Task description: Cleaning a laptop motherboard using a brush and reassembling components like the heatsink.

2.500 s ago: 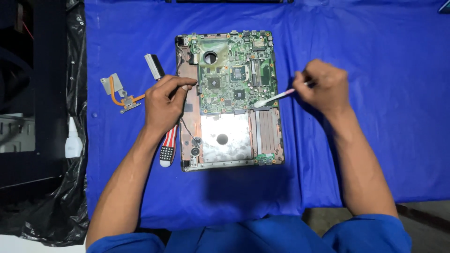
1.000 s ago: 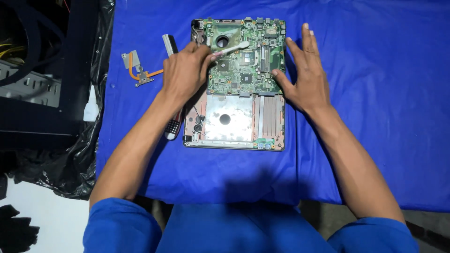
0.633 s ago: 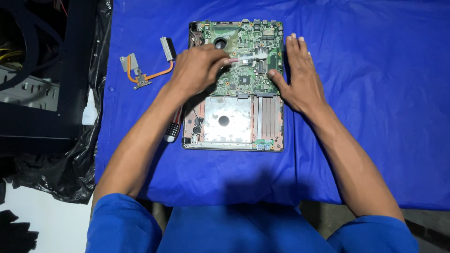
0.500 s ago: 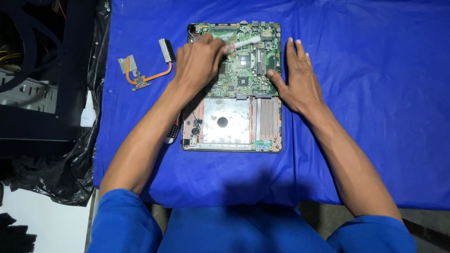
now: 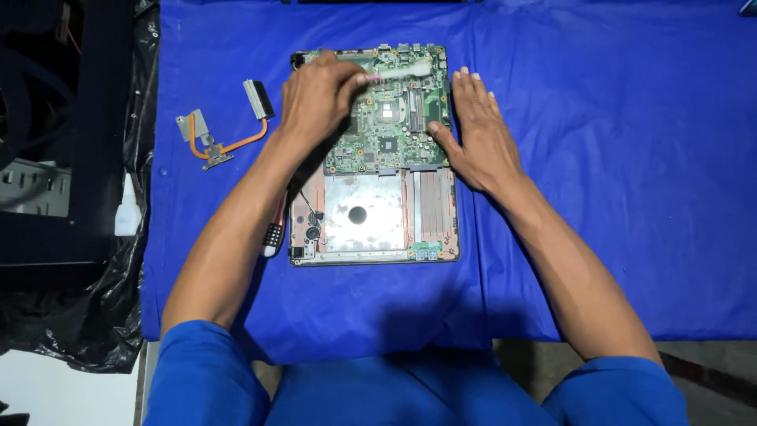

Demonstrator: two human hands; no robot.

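The work surface is a table covered with a blue cloth point(image 5: 615, 181), slightly creased, with a matte weave. At the left edge lies crumpled black plastic sheeting point(image 5: 95, 315), glossy, and on it a black computer case point(image 5: 55, 134) with cables visible inside. Pale floor shows at the lower left.

An opened laptop base point(image 5: 374, 213) lies at the middle of the cloth. Its upper half carries a green motherboard point(image 5: 386, 118), densely populated with chips and connectors; its lower half shows a bare silvery metal plate with a round hole and a ribbed copper-toned panel beside it.

The left hand point(image 5: 319, 95) rests on the upper left of the board, fingers curled and pinching a brush point(image 5: 398, 72) with a pale handle, which lies across the top edge of the board. The right hand point(image 5: 477, 134) lies flat, fingers spread straight, on the cloth at the board's right edge, thumb touching the board.

To the left, apart from the laptop, sits a heat sink assembly with a copper pipe point(image 5: 225, 130). A screwdriver with a red and white handle point(image 5: 274, 233) lies partly under the left forearm, against the base.
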